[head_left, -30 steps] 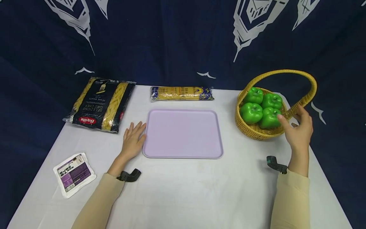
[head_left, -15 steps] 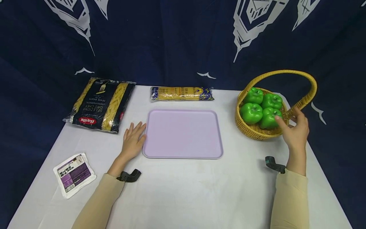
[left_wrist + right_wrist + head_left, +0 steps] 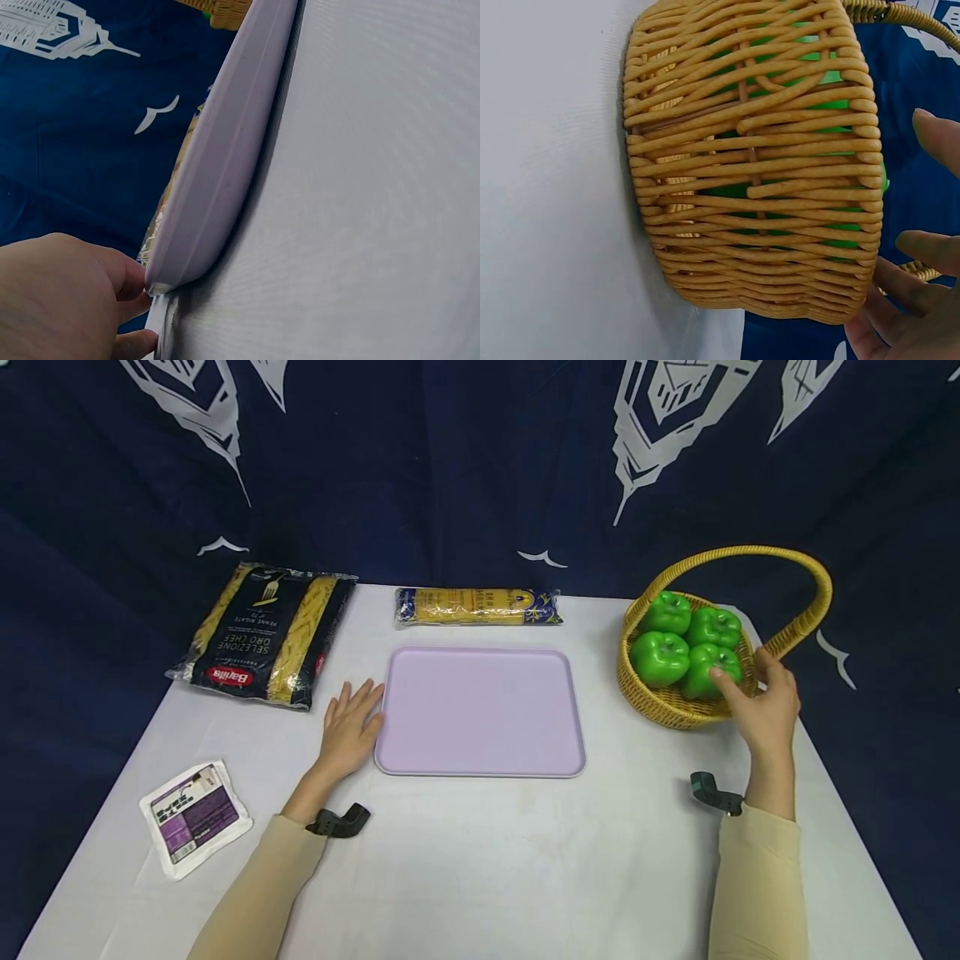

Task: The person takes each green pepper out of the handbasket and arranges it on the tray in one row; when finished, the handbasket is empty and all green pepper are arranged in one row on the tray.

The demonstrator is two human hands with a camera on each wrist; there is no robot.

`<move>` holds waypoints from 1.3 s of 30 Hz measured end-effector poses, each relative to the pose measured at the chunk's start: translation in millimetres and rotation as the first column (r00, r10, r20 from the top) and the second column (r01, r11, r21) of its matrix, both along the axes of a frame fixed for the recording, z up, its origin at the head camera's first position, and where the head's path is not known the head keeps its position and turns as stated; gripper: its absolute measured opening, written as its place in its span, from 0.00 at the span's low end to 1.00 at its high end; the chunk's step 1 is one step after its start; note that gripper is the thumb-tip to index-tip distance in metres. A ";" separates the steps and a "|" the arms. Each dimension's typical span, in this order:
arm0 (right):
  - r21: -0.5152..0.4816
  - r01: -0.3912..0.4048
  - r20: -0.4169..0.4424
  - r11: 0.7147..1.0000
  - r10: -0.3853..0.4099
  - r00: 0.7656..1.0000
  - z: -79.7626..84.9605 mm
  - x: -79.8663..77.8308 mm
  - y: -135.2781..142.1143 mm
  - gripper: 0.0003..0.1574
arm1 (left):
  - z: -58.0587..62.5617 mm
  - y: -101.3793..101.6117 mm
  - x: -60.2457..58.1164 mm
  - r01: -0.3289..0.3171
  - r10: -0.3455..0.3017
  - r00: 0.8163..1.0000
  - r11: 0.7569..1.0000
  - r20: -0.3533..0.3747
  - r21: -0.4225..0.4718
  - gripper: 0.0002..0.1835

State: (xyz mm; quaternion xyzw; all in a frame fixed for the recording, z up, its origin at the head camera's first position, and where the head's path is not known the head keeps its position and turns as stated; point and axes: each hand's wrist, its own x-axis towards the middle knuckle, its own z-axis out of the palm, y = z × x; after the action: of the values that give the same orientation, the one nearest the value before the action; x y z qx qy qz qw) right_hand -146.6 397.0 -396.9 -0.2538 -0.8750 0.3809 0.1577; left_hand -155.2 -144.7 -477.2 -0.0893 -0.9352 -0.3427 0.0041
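A shallow lilac tray (image 3: 480,712) lies on the white table in the head view. My left hand (image 3: 348,731) rests at its left edge, fingers straight and fingertips right at the rim. At the right stands a round wicker basket (image 3: 654,703) with a tall hooped handle, holding several green bell peppers (image 3: 660,658). My right hand (image 3: 770,706) is at the basket's right side, with the thumb over the nearest pepper (image 3: 703,675) and the fingers spread by the rim. The right wrist view shows the thumb apart from the fingers beside the woven wall (image 3: 757,172).
A black Barilla penne bag (image 3: 258,635) lies back left, overhanging the table edge. Behind the tray is a yellow and blue pasta pack (image 3: 477,607). A white and purple pouch (image 3: 197,818) lies front left. A dark blue curtain (image 3: 435,468) hangs behind the table (image 3: 525,868).
My right hand has moved left and slightly down from the basket's handle toward the nearest pepper. My left hand, the tray and the basket have stayed in place.
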 end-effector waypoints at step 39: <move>0.155 -0.113 0.050 0.981 0.107 0.993 -13.5 -4.6 -4.7 0.50 | -0.7 -0.3 0.0 0.002 -0.002 1.000 1.000 -0.021 0.002 0.27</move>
State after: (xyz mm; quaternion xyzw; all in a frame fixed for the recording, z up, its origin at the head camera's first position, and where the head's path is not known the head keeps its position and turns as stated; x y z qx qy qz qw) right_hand -151.2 392.3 -410.4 -0.1996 -0.9181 0.3134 0.1377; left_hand -155.2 -145.0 -477.9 -0.0936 -0.9347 -0.3427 0.0135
